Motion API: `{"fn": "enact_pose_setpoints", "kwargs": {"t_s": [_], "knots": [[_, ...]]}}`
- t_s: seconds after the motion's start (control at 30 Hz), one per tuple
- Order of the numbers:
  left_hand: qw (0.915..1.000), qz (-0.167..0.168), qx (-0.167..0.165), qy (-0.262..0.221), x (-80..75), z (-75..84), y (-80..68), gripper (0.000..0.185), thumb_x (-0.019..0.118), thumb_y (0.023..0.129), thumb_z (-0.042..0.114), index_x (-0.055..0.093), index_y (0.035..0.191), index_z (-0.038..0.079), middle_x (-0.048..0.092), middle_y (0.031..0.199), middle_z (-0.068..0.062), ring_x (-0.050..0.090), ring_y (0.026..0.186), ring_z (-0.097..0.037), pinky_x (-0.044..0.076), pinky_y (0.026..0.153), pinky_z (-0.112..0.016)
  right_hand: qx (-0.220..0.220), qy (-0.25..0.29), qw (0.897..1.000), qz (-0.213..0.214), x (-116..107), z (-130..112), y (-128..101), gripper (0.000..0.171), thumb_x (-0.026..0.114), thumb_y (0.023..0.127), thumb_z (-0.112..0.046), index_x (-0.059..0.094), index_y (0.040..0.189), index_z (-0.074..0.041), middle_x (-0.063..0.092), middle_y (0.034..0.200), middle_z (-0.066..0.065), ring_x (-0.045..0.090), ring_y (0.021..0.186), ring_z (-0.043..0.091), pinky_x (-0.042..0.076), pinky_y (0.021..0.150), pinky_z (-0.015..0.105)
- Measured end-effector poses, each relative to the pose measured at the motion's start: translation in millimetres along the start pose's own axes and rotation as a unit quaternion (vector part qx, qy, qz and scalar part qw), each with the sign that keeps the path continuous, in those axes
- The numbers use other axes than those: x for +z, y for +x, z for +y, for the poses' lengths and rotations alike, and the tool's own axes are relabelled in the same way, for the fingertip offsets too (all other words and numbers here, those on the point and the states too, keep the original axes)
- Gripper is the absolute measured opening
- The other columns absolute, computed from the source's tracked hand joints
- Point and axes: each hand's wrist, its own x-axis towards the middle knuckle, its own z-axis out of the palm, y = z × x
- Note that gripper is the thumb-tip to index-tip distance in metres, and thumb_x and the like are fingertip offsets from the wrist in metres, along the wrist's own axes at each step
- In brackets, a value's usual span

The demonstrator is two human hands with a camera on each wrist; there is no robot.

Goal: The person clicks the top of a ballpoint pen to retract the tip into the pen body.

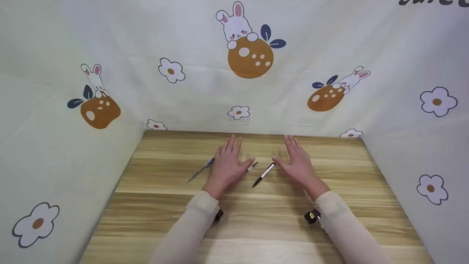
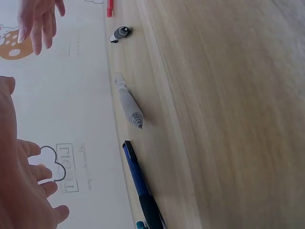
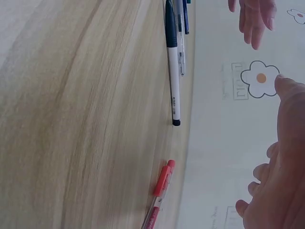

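Both hands hold nothing, their fingers extended toward the back wall. My left hand (image 1: 228,163) overlaps the end of a slim blue-grey pen (image 1: 200,169) and part of a clear pen (image 1: 253,166) in the head view. Between the hands lies a white pen with black ends (image 1: 263,175). Its upper end is beside the thumb of my right hand (image 1: 299,167). A red-capped pen (image 3: 161,183) shows in the right wrist view; the right hand hides it from the head camera. The left wrist view shows a blue pen (image 2: 139,179) and a grey-looking pen (image 2: 127,101).
The pens lie on a wood-grain table (image 1: 256,227). Pale cloth (image 1: 198,99) printed with rabbits and flowers stands along its back and both sides. A teal pen tip (image 2: 140,224) peeks in at the bottom of the left wrist view. Small black wrist cameras (image 1: 312,216) hang under the sleeves.
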Motion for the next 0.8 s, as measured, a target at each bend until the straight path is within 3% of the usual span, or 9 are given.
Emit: {"fn": "enact_pose_setpoints", "kwargs": {"t_s": [0.2, 0.33, 0.57, 0.8], "knots": [[0.9994, 0.006, 0.002, -0.035, -3.4, -1.3, 0.4, 0.099, 0.057, 0.101, 0.076, 0.034, 0.174, 0.012, 0.025, 0.182, -0.014, 0.025, 0.166, -0.038, 0.014, 0.134, -0.060, 0.012, 0.048, 0.999, -0.016, -0.6, 0.2, 0.7, 0.099, 0.071, 0.105, -0.054, 0.021, 0.176, -0.005, 0.022, 0.181, 0.017, 0.017, 0.168, 0.042, 0.019, 0.131, 0.067], [0.9964, -0.002, -0.007, -0.084, -6.5, -1.5, -0.2, 0.100, 0.065, 0.100, 0.073, 0.034, 0.174, 0.013, 0.027, 0.181, -0.014, 0.028, 0.164, -0.040, 0.022, 0.132, -0.062, 0.005, 0.082, 0.997, -0.009, -0.3, -0.9, 1.0, 0.097, 0.075, 0.103, -0.051, 0.027, 0.176, -0.009, 0.032, 0.178, 0.018, 0.025, 0.165, 0.043, 0.021, 0.132, 0.063], [0.9842, -0.018, 0.000, -0.176, -10.2, -4.1, 0.3, 0.098, 0.074, 0.100, 0.061, 0.034, 0.172, 0.008, 0.032, 0.178, -0.017, 0.028, 0.164, -0.041, 0.027, 0.131, -0.061, 0.020, 0.135, 0.991, -0.014, 0.4, -3.1, -0.5, 0.098, 0.076, 0.102, -0.057, 0.027, 0.177, -0.015, 0.037, 0.174, 0.022, 0.031, 0.162, 0.045, 0.025, 0.131, 0.062], [0.9703, -0.038, -0.018, -0.238, -7.5, -0.4, 0.2, 0.098, 0.076, 0.098, 0.065, 0.038, 0.171, 0.012, 0.038, 0.175, -0.015, 0.034, 0.162, -0.038, 0.033, 0.129, -0.058, 0.037, 0.185, 0.982, -0.017, -3.3, 1.1, -7.5, 0.097, 0.078, 0.102, -0.052, 0.029, 0.176, -0.014, 0.035, 0.176, 0.020, 0.030, 0.163, 0.042, 0.024, 0.131, 0.062]]}}
